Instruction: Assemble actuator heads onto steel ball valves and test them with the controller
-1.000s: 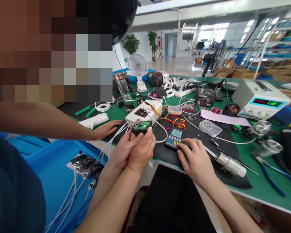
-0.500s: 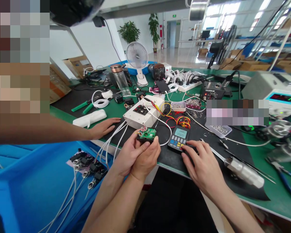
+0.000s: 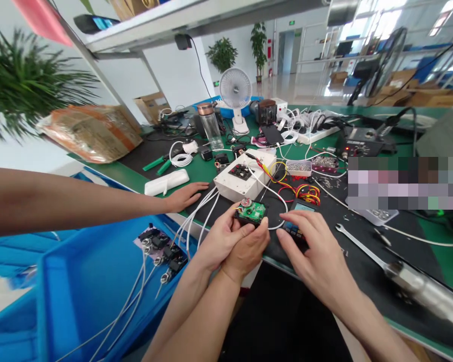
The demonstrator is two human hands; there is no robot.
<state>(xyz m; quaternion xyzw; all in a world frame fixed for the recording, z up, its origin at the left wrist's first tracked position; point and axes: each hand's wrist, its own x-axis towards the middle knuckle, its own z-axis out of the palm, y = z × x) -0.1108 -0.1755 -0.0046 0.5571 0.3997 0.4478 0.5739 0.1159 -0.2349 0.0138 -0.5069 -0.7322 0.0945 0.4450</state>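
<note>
My left hand (image 3: pixel 246 251) grips a small green circuit board (image 3: pixel 251 211) at the table's front edge. A second hand (image 3: pixel 216 236) beside it holds the same board from the left. My right hand (image 3: pixel 317 251) lies with spread fingers over a handheld meter (image 3: pixel 305 206), hiding most of it; only its top edge shows. Red and yellow wires (image 3: pixel 305 191) run from the meter toward a white box (image 3: pixel 242 182) just behind the board. A co-worker's hand (image 3: pixel 184 195) rests flat on the table to the left.
A blue bin (image 3: pixel 86 286) with connectors and white cables (image 3: pixel 162 251) stands at lower left. A metal cylinder tool (image 3: pixel 415 286) lies on the black mat at right. Screw trays (image 3: pixel 298 167), a soldering station (image 3: pixel 360 143), a bottle (image 3: pixel 211 125) and a fan (image 3: pixel 235 89) crowd the back.
My right hand slid forward from the meter's lower keys to cover most of it. The view swung left, and the co-worker's head left the picture. The board stays gripped.
</note>
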